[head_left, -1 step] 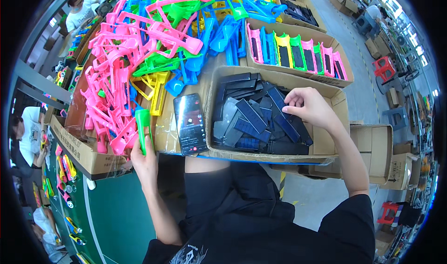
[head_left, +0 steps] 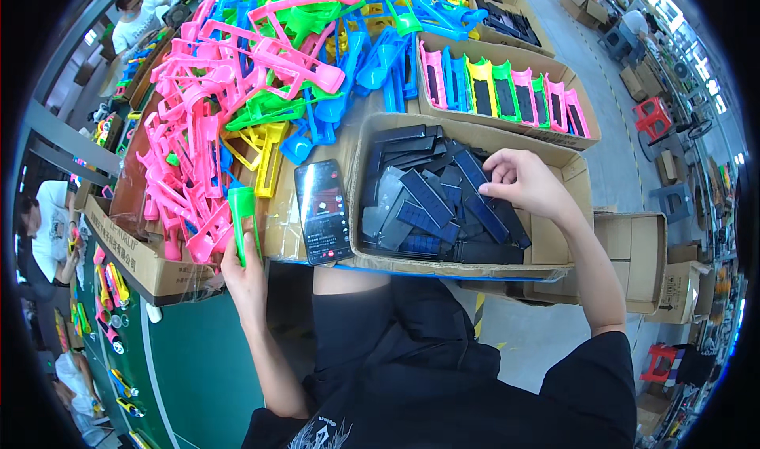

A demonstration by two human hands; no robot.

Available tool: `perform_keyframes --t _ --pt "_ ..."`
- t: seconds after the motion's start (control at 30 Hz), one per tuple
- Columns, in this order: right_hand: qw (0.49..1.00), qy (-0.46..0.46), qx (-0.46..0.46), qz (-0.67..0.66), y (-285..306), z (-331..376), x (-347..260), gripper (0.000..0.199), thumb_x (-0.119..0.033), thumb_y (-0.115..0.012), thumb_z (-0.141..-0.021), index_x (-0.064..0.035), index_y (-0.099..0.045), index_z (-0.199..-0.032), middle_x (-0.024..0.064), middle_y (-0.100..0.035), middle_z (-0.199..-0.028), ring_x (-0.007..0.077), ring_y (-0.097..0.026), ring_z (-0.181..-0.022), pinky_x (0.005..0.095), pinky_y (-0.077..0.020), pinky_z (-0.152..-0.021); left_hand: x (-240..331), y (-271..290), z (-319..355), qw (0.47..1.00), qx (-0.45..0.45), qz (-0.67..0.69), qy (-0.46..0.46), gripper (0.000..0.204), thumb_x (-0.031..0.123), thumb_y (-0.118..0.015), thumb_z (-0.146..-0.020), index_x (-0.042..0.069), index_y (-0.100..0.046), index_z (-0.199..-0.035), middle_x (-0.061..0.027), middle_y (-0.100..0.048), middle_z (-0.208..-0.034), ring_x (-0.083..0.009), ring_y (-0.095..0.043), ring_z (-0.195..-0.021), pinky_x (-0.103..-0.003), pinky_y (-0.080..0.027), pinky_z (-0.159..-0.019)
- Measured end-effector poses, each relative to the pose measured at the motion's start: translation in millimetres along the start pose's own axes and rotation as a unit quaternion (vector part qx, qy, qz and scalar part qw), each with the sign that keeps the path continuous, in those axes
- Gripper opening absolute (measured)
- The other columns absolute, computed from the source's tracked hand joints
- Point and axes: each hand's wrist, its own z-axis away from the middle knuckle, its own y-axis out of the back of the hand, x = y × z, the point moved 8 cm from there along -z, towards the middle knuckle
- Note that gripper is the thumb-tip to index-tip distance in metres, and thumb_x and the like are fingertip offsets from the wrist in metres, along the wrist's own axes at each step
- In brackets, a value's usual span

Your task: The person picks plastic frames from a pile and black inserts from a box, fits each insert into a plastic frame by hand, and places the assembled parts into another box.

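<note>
My left hand (head_left: 248, 281) is closed on a green plastic casing (head_left: 243, 215), held upright beside the heap of pink casings (head_left: 190, 124). Over the cardboard box (head_left: 566, 251) my right hand (head_left: 524, 181) has its thumb and fingers drawn together in a pinch. Its fingertips are just above or touching the dark solar panels (head_left: 481, 203); whether anything is between them is hidden. Many such thin, dark rectangular panels lie loose in that box. A lit smartphone (head_left: 323, 211) leans between the box and the casings.
Behind the panel box, another cardboard box (head_left: 514, 124) holds a row of coloured casings with dark panels in them. Blue casings (head_left: 380, 61) and green casings (head_left: 309, 21) pile up at the far left. A person (head_left: 51, 219) works at the left, beside a green table (head_left: 202, 354).
</note>
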Motion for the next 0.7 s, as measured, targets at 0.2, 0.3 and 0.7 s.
perform_keyframes --t 0.2,0.3,0.7 --pt "0.997 -0.020 0.026 0.069 0 7 -4 0.037 -0.020 -0.081 -0.081 0.0037 -0.066 -0.106 0.0063 -0.067 -0.075 0.0127 -0.062 -0.067 0.0303 -0.0516 -0.065 -23 8 25 0.997 -0.005 0.077 0.016 0.028 0.029 -0.052 -0.107 0.003 -0.063 -0.109 0.0047 -0.053 -0.077 -0.0029 -0.043 -0.065 -0.021 -0.035 -0.056" --pt "0.999 -0.004 0.036 0.035 2 8 4 0.031 -0.017 -0.077 -0.084 0.0020 -0.067 -0.106 0.0078 -0.068 -0.078 0.0137 -0.063 -0.070 0.0305 -0.0524 -0.068 -22 0 41 0.990 -0.017 0.129 0.047 0.028 0.033 -0.049 -0.108 0.008 -0.056 -0.096 0.0021 -0.055 -0.076 -0.0027 -0.045 -0.060 -0.018 -0.037 -0.052" --pt "0.940 0.173 -0.004 -0.292 -49 93 -75 0.014 -0.005 -0.078 -0.084 -0.0006 -0.071 -0.095 0.0021 -0.065 -0.089 0.0081 -0.060 -0.075 0.0236 -0.0471 -0.066 29 -23 116 0.919 -0.149 0.359 0.070 0.044 0.037 -0.050 -0.106 0.004 -0.044 -0.133 -0.0220 -0.064 -0.120 -0.0262 -0.069 -0.095 -0.039 -0.056 -0.084"
